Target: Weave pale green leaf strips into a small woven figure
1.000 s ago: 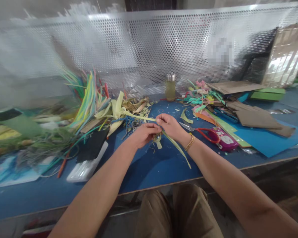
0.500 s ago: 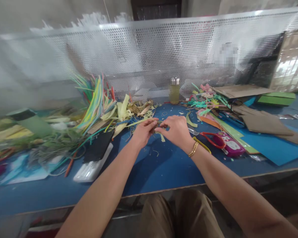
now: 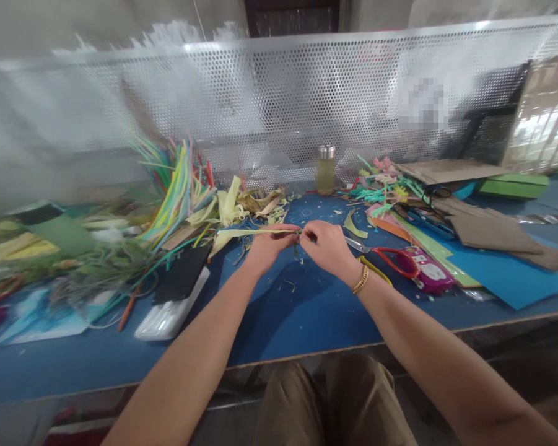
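Observation:
A long, pale green husk strip (image 3: 239, 233) runs from the left into my left hand (image 3: 270, 246), whose fingers are closed on it. My right hand (image 3: 326, 246) meets the left fingertips above the blue table, its thumb and fingers pinched together at the strip's right end. What lies exactly between the right fingertips is too small to make out. Just right of that hand lie scissors (image 3: 397, 259) with red handles, their blades partly behind the wrist. A curved green husk piece (image 3: 354, 225) rests on the table beyond them.
Husks (image 3: 230, 204) and a bundle of coloured pipe cleaners (image 3: 179, 192) lie at the left, near a black phone (image 3: 182, 275) on a white case (image 3: 167, 319). A bottle (image 3: 326, 170) stands by the perforated metal screen (image 3: 288, 93). Cardboard (image 3: 492, 229) and a purple case (image 3: 431, 272) are at right.
The strip now stretches further out to the left and lies flatter. My right hand has moved slightly down and left, its fingers drawing together against the left fingertips.

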Available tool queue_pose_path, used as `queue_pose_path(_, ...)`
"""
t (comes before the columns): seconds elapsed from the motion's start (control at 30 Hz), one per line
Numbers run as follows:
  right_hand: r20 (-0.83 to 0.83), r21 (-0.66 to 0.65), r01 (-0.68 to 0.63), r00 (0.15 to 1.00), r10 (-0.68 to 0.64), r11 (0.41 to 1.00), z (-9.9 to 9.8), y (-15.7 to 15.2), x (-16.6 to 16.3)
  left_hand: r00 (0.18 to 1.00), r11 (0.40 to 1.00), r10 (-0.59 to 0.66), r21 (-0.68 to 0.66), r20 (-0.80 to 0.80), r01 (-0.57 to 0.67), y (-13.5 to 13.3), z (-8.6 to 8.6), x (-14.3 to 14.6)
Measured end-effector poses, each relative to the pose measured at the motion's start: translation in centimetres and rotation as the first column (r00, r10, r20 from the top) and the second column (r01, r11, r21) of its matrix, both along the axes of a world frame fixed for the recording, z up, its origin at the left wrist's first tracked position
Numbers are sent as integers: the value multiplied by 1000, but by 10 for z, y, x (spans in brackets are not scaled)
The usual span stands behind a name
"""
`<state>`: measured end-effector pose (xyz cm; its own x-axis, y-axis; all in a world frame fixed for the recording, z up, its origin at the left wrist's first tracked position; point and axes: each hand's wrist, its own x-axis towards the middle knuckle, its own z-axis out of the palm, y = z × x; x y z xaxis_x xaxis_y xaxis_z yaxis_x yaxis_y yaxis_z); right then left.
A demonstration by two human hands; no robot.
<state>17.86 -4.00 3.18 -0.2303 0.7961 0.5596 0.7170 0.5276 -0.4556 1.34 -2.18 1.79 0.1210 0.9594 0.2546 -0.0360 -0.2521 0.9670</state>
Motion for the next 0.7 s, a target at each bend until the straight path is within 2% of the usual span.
queue_pose_path(0.27,-21,10,-85,996,86,996,-2,0,-3,988,988,137,79,-76,-131,-1,-1,1)
queue_pose_path(0.47,-45,28,-145,988,146,989,-2,0,-5,984,983,177,49,-11,-176,-4,-4,7)
queue_pose_path(0.6,-18,32,-177,984,177,984,2,-1,-1,994,995,96,5,52,-96,-1,-5,3)
queue_pose_path(0.7,-15,69,-82,996,84,994,6,-1,5,992,1000,6,-14,127,-5,2,-3,-2)
